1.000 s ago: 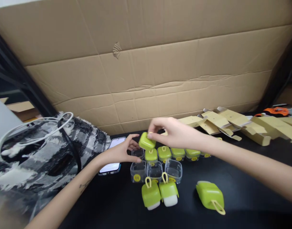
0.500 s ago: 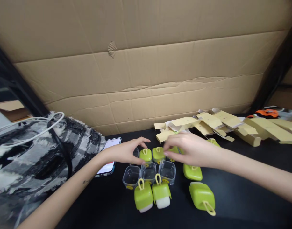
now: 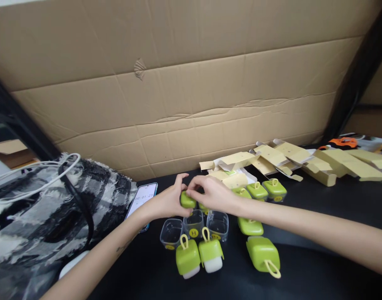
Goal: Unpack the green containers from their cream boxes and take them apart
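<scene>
While left hand [image 3: 168, 201] sits spread around green lid [image 3: 187, 201], right hand [image 3: 215, 193] arched, pinching it

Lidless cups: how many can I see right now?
3, side by side: the left cup, the middle cup and the right cup, all nearer the camera than the hands. More may be hidden behind the left hand or right hand.

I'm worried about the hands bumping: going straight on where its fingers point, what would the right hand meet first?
Most likely the green lid at its fingertips, which the right hand seems to touch; next in line, the left hand. Depth is hard to judge here.
</scene>
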Demonstrator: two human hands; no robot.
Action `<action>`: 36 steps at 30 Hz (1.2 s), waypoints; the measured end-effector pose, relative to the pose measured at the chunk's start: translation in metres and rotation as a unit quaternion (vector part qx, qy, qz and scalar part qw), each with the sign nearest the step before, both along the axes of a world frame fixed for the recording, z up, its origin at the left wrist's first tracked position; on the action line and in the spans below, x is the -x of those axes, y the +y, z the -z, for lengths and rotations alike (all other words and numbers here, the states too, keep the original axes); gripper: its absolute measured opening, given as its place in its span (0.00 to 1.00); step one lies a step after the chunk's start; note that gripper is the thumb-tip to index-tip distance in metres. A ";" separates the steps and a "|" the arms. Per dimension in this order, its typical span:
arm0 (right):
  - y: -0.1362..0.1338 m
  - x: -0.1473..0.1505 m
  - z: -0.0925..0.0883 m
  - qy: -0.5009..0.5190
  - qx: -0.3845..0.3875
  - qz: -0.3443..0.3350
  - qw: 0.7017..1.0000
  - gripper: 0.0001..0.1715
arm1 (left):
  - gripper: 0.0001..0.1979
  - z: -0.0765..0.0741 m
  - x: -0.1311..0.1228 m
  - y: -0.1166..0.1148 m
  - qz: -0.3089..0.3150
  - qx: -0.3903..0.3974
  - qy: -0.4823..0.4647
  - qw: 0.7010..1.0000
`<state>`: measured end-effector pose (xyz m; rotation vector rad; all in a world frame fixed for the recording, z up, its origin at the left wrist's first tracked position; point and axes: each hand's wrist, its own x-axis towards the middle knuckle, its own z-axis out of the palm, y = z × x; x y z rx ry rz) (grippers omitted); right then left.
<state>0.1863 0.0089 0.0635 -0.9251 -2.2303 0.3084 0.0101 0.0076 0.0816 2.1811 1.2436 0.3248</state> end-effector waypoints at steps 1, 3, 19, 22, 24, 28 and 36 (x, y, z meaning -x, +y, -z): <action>0.000 -0.001 -0.003 0.015 0.004 0.000 1.000 0.07 | 0.44 -0.001 0.000 -0.001 -0.003 -0.004 0.003 1.000; -0.001 -0.005 -0.014 0.040 0.003 0.002 0.999 0.06 | 0.46 -0.003 0.001 -0.003 -0.004 -0.008 0.004 1.000; -0.052 -0.175 -0.020 -0.242 0.090 0.060 0.964 0.13 | 0.42 -0.011 -0.038 0.003 0.066 0.005 0.062 0.996; -0.053 -0.161 -0.019 -0.214 0.060 0.041 0.974 0.13 | 0.44 -0.011 -0.050 0.003 0.060 0.000 0.089 0.994; -0.048 -0.139 -0.024 -0.173 0.009 0.031 0.984 0.13 | 0.44 -0.011 -0.054 0.003 0.060 -0.007 0.101 0.993; -0.024 -0.083 -0.030 -0.148 -0.042 0.013 0.988 0.08 | 0.50 -0.018 -0.054 0.001 0.077 -0.006 0.119 0.990; 0.002 -0.039 -0.010 -0.127 -0.039 -0.033 0.991 0.05 | 0.52 -0.019 -0.047 -0.001 0.050 -0.001 0.137 0.989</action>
